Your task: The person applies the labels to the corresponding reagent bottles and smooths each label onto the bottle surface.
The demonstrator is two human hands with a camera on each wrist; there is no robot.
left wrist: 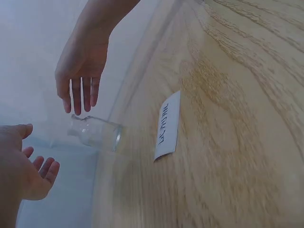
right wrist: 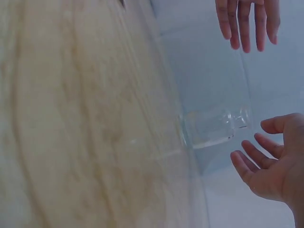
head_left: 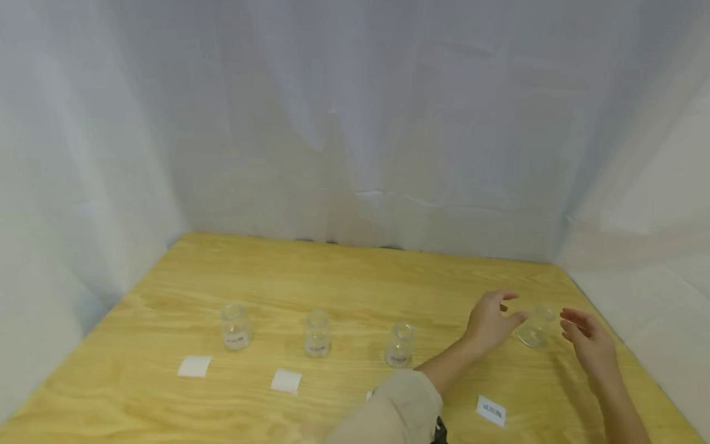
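Observation:
A clear glass bottle with a narrower neck stands on the right side of the wooden table, between the two hands. On its left, the left hand is held with thumb and fingers apart. To the right of the bottle is the right hand, its fingers loosely extended. In the left wrist view a gap shows between the left hand and the glass, while the right fingertips come very close to the bottle's neck; touching cannot be told. No label shows on this bottle. A white printed card lies in front of it.
Three similar glass bottles with printed labels stand in a row to the left. White slips lie before them, another mostly hidden by the left sleeve. White sheeting encloses the table's back and sides.

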